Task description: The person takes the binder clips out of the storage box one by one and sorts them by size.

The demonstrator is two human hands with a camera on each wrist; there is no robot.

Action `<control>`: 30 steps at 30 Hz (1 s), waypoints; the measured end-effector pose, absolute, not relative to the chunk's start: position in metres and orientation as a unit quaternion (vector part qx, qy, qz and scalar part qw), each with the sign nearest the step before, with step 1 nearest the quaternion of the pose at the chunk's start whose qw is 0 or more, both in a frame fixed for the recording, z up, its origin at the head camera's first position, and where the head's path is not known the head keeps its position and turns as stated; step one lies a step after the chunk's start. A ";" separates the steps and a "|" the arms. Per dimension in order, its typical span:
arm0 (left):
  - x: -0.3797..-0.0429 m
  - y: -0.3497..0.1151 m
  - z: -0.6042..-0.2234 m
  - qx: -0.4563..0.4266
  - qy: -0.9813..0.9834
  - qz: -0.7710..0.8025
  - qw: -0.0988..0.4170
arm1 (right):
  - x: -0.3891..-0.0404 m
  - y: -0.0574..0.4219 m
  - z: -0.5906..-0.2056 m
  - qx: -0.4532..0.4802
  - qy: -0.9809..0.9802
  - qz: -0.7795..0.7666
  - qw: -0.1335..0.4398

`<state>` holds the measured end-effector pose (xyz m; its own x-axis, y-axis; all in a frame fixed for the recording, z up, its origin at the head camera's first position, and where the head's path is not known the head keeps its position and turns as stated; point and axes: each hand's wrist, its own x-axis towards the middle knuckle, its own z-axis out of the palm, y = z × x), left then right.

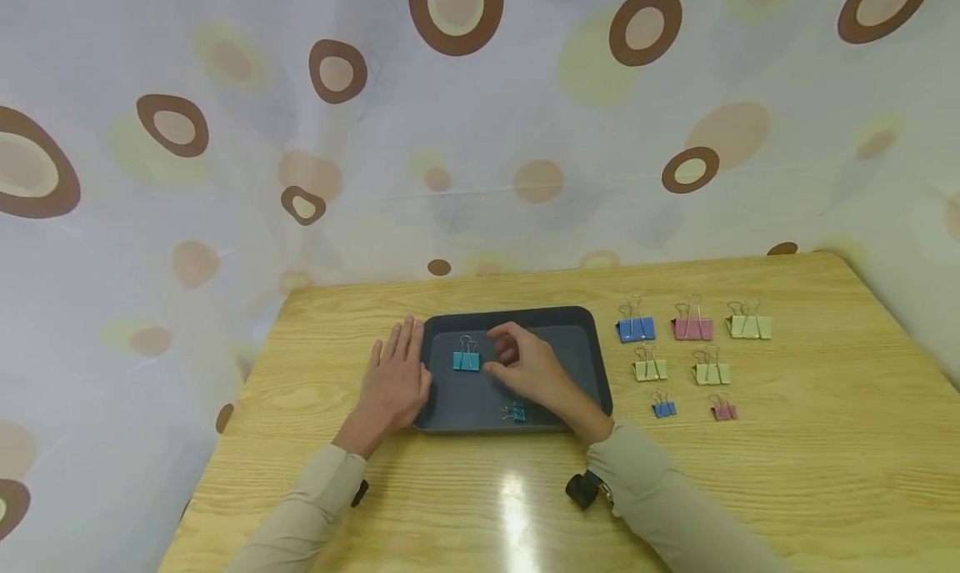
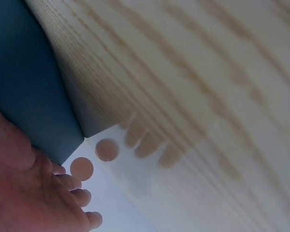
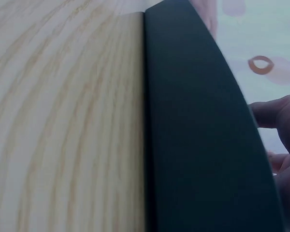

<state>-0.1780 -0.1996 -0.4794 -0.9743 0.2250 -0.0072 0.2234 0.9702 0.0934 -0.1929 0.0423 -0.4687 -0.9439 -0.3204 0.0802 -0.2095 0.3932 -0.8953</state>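
A dark grey tray (image 1: 551, 427) lies on the wooden table with two teal binder clips inside. The larger teal binder clip (image 1: 467, 361) stands with its wire handles up, left of the tray's middle. The smaller teal binder clip (image 1: 515, 412) is near the front wall. My left hand (image 1: 393, 385) rests against the tray's left side, fingers straight. Over the tray is my right hand (image 1: 531, 370), its thumb and index finger bent but apart, just right of the larger clip, with nothing between them. In the right wrist view, the tray wall (image 3: 208, 121) hides most of that hand.
Right of the tray, binder clips stand in rows: a large blue clip (image 1: 636, 329), pink clip (image 1: 692, 329) and yellow clip (image 1: 749, 326) at the back, two medium yellow clips (image 1: 650, 369), then a small blue clip (image 1: 663, 409) and small pink clip (image 1: 723, 411). A patterned curtain (image 1: 480, 223) hangs behind the table.
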 end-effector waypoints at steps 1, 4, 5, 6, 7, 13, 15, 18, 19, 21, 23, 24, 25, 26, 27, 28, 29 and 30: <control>-0.178 -0.200 -0.479 0.114 0.992 0.046 0.010 | -0.194 0.038 -0.470 -0.153 0.838 -0.521 0.052; -0.177 -0.201 -0.480 0.116 0.992 0.048 0.011 | -0.197 0.026 -0.475 -0.143 0.851 -0.503 0.043; -0.177 -0.201 -0.480 0.116 0.992 0.048 0.011 | -0.198 0.023 -0.476 -0.142 0.856 -0.496 0.039; -0.176 -0.201 -0.480 0.116 0.992 0.047 0.011 | -0.198 0.019 -0.477 -0.143 0.860 -0.489 0.036; -0.176 -0.202 -0.480 0.116 0.992 0.045 0.011 | -0.199 0.017 -0.478 -0.145 0.864 -0.481 0.032; -0.176 -0.201 -0.480 0.120 0.992 0.046 0.007 | -0.202 0.007 -0.484 -0.154 0.882 -0.446 0.016; -0.176 -0.201 -0.480 0.121 0.991 0.047 0.004 | -0.203 0.005 -0.486 -0.155 0.888 -0.434 0.008; -0.177 -0.201 -0.478 0.121 0.991 0.051 -0.001 | -0.205 0.003 -0.487 -0.157 0.894 -0.421 0.003; -0.176 -0.201 -0.478 0.120 0.991 0.052 -0.002 | -0.205 0.003 -0.487 -0.158 0.895 -0.417 0.001; -0.176 -0.201 -0.478 0.118 0.992 0.053 -0.002 | -0.205 0.002 -0.486 -0.161 0.897 -0.411 0.001; -0.177 -0.201 -0.478 0.115 0.992 0.049 -0.001 | -0.205 0.001 -0.485 -0.160 0.899 -0.408 0.001; -0.177 -0.201 -0.478 0.114 0.992 0.048 0.001 | -0.205 0.001 -0.484 -0.159 0.899 -0.409 0.001; -0.178 -0.201 -0.478 0.114 0.992 0.046 0.002 | -0.204 0.001 -0.484 -0.156 0.898 -0.410 0.002; -0.178 -0.201 -0.479 0.114 0.992 0.045 0.003 | -0.204 0.001 -0.483 -0.154 0.898 -0.412 0.002; -0.178 -0.201 -0.479 0.114 0.993 0.043 0.005 | -0.203 0.001 -0.483 -0.153 0.898 -0.413 0.003; -0.179 -0.201 -0.479 0.114 0.993 0.043 0.007 | -0.203 0.001 -0.482 -0.151 0.897 -0.415 0.003; -0.178 -0.201 -0.479 0.114 0.993 0.043 0.008 | -0.203 0.001 -0.482 -0.151 0.896 -0.417 0.004; -0.178 -0.201 -0.479 0.114 0.992 0.046 0.008 | -0.203 0.002 -0.481 -0.152 0.896 -0.418 0.004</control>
<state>-0.1781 -0.2010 -0.4791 -0.9739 0.2270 -0.0053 0.2256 0.9697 0.0935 -0.2025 0.0015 -0.4812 -0.9540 -0.2748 0.1200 -0.2683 0.6039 -0.7506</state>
